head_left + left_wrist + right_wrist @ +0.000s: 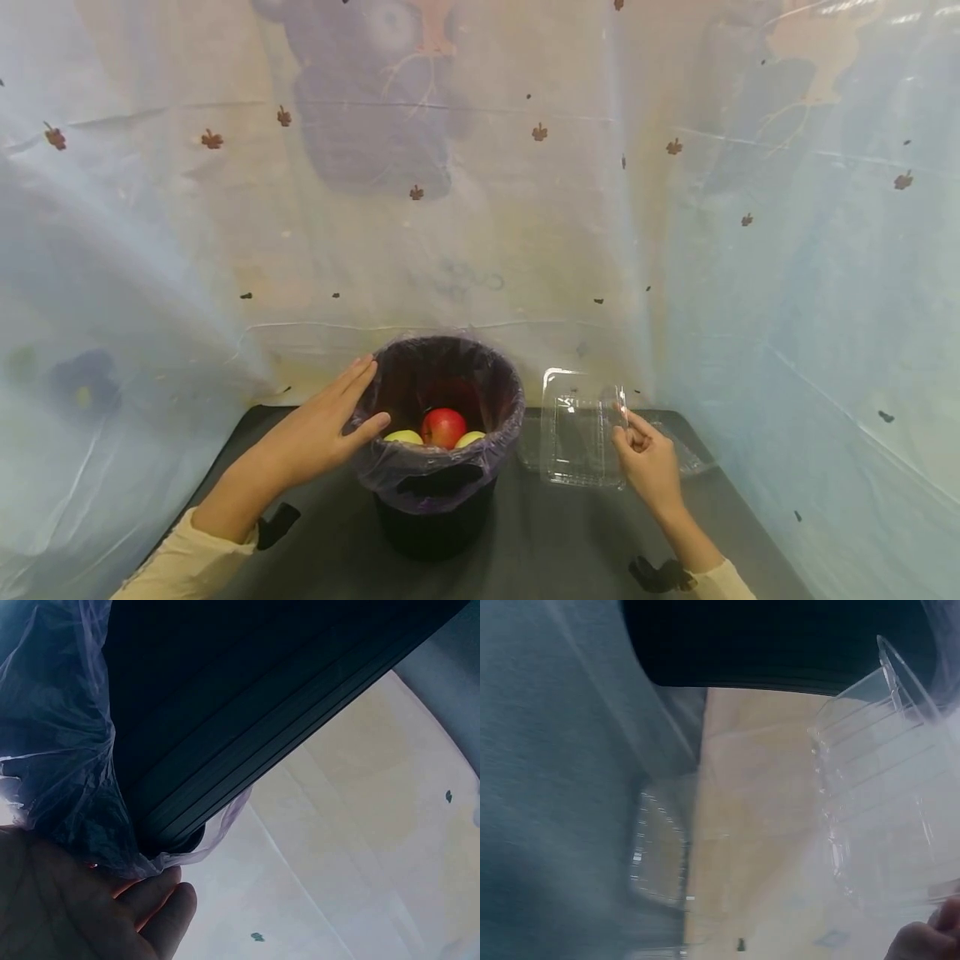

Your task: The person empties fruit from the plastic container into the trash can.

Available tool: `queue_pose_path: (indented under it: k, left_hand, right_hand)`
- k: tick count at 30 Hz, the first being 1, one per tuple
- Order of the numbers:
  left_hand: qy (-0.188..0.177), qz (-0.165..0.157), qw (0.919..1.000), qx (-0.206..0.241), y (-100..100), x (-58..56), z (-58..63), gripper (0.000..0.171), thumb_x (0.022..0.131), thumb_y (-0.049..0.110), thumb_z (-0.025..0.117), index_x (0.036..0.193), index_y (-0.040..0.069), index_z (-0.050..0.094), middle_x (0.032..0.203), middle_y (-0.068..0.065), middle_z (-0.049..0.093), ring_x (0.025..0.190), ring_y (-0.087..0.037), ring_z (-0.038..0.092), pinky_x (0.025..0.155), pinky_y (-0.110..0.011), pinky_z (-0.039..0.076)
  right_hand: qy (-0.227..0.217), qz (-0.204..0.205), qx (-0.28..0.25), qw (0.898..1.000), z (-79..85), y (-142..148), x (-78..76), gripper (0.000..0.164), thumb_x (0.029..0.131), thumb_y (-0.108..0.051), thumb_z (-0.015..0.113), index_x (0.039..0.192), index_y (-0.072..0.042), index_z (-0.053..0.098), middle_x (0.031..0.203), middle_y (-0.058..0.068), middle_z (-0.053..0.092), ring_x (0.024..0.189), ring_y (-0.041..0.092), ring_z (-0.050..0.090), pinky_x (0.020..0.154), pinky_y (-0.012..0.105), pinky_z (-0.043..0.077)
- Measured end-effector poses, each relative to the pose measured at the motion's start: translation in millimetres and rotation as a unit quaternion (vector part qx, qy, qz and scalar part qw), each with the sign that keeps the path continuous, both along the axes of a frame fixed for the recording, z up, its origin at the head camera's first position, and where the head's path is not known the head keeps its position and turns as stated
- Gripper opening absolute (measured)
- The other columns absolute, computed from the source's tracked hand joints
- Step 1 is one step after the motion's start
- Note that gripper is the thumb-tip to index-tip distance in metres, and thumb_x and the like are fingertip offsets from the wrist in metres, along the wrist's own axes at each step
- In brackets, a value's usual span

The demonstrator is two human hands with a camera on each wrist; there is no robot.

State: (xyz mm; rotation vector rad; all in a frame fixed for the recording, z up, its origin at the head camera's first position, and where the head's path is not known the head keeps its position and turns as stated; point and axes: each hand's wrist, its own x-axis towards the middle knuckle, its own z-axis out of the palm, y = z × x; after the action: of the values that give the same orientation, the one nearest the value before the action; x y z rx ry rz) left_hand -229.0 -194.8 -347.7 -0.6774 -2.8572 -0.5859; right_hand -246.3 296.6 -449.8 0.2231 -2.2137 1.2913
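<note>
A black bin [435,533] lined with a translucent purple plastic bag [491,462] stands on the table. Inside it are a red apple [444,427] and two yellow-green rounded fruits [403,436], partly hidden by the front rim. My left hand [318,429] rests at the bin's left rim with fingers extended; in the left wrist view its fingers [169,919] lie against the bag's folded edge. To the right of the bin, my right hand [651,467] pinches a clear plastic container [581,442] by its right edge, holding it raised. The held container looks empty.
Another clear plastic container [658,855] lies on the dark grey table [555,542] behind the held one. Translucent printed plastic sheeting [480,250] hangs at the back and both sides. Black straps [277,525] circle both wrists.
</note>
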Motion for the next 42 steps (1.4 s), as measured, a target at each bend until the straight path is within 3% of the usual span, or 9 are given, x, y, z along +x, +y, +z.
queue_pose_path:
  k: [20,33,42]
  left_hand:
    - [0.001,-0.001,1.0000,0.008,-1,1.6,-0.1,0.095,0.107,0.069,0.047,0.174,0.009,0.016,0.180,-0.013,0.011,0.165,-0.042,0.015,0.127,-0.068,0.019]
    - [-0.002,-0.001,0.9999,0.013,0,4.0,2.1,0.094,0.107,0.068,0.047,0.173,0.009,0.016,0.180,-0.015,0.011,0.164,-0.042,0.014,0.127,-0.069,0.019]
    - [-0.005,-0.003,0.9999,0.016,0,3.5,1.7,0.093,0.108,0.067,0.048,0.174,0.009,0.016,0.180,-0.014,0.011,0.165,-0.042,0.013,0.127,-0.069,0.019]
  right_hand:
    - [-0.051,0.035,0.001,0.998,-57.2,-3,22.8,0.038,0.099,0.001,0.070,0.136,0.006,0.069,0.054,-0.011,0.046,0.040,-0.009,0.028,0.035,0.012,0.024]
    - [-0.134,0.053,-0.025,0.989,-73.8,-6,37.8,0.037,0.097,0.000,0.072,0.134,0.002,0.072,0.049,-0.011,0.045,0.038,-0.007,0.030,0.038,0.010,0.023]
    - [-0.203,0.070,-0.022,0.976,-87.0,0,42.5,0.039,0.099,-0.001,0.071,0.137,0.005,0.069,0.049,-0.010,0.044,0.039,-0.005,0.031,0.039,0.011,0.024]
